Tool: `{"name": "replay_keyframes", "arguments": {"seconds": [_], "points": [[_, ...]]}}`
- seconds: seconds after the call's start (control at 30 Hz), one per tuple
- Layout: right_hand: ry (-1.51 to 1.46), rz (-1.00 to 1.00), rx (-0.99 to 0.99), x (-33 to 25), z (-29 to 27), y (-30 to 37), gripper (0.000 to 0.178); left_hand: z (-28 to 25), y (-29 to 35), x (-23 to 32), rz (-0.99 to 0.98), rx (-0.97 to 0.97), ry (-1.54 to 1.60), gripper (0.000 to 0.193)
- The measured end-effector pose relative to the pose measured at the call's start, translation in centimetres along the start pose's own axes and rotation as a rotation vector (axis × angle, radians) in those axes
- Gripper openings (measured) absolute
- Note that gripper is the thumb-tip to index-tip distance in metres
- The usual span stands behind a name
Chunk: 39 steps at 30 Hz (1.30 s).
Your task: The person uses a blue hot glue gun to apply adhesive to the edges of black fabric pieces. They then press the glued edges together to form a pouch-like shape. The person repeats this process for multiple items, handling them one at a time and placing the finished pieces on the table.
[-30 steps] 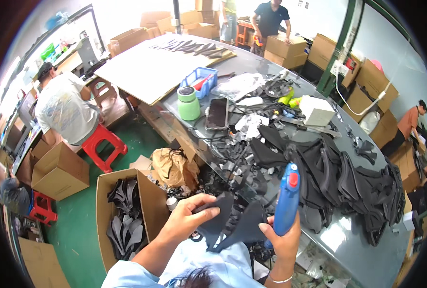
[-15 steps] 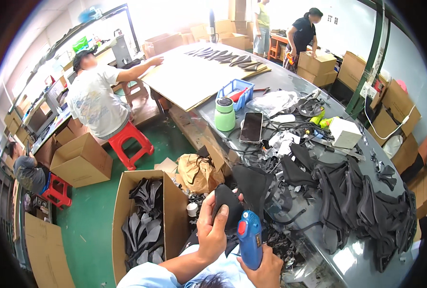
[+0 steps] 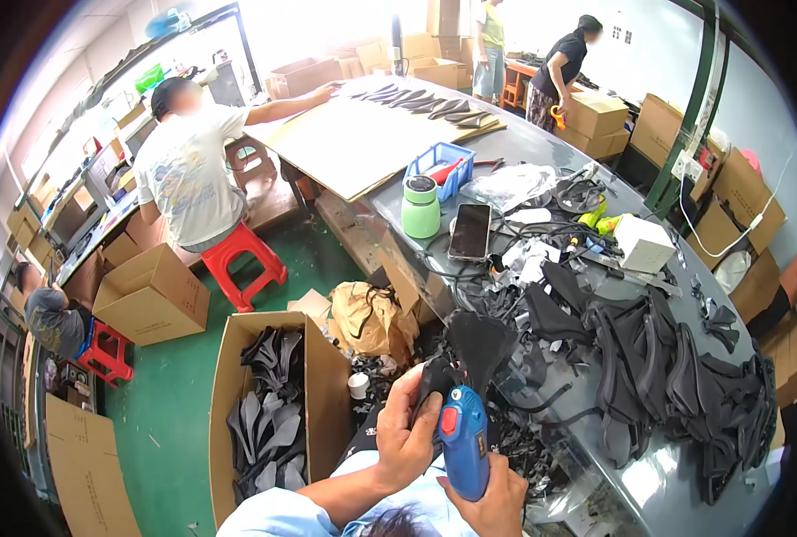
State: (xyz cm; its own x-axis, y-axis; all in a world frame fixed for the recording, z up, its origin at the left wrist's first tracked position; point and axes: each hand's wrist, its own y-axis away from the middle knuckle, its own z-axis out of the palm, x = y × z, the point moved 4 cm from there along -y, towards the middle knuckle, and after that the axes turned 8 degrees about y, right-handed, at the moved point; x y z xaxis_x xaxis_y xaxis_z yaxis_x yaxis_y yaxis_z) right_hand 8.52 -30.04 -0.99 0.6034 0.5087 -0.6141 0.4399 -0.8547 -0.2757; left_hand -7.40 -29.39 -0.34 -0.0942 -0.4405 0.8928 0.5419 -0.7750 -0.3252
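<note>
while in right hand (image 3: pixel 495 498), blue tool (image 3: pixel 467 458)

We see bright light overall, strongest toward the top, where the far background (image 3: pixel 327 36) burns out to white and the pale board (image 3: pixel 327 148) loses detail. We catch hard glare on the near counter (image 3: pixel 645 485); the black pieces (image 3: pixel 676 385) sink into dark tones, while the blue tool (image 3: pixel 467 452) looks fairly crisp. Toward the black fisheye rim, we find straight edges bending and softening.
</note>
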Motion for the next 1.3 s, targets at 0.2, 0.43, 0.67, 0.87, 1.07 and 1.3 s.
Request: {"name": "replay_keyframes", "arguments": {"seconds": [0.2,0.43,0.67,0.87,1.07,1.3], "points": [[-0.012,-0.02,0.021,0.0,-0.9,-0.5,0.054,0.3,-0.3,0.2,0.014,-0.143,-0.079,0.034],[-0.305,0.2,0.208,2.1,-4.1,-3.8,0.051,1.1,0.2,-0.1,-0.313,-0.559,-0.171,0.034],[-0.28,0.292,0.086,2.5,-5.1,-4.1,0.048,2.3,-0.6,0.7,0.088,-0.664,-0.37,0.032],[-0.146,0.204,0.112,2.7,-3.9,-3.8,0.049,4.0,-1.1,1.8,0.36,-0.631,-0.479,0.018],[-0.217,0.207,0.179,0.8,-4.8,-3.8,0.057,3.8,-0.5,0.3,0.316,-0.547,-0.395,0.01],[-0.31,0.254,0.114,1.9,-3.3,-3.8,0.045,3.0,-1.0,-1.1,-0.218,-0.57,-0.259,0.007]]}}
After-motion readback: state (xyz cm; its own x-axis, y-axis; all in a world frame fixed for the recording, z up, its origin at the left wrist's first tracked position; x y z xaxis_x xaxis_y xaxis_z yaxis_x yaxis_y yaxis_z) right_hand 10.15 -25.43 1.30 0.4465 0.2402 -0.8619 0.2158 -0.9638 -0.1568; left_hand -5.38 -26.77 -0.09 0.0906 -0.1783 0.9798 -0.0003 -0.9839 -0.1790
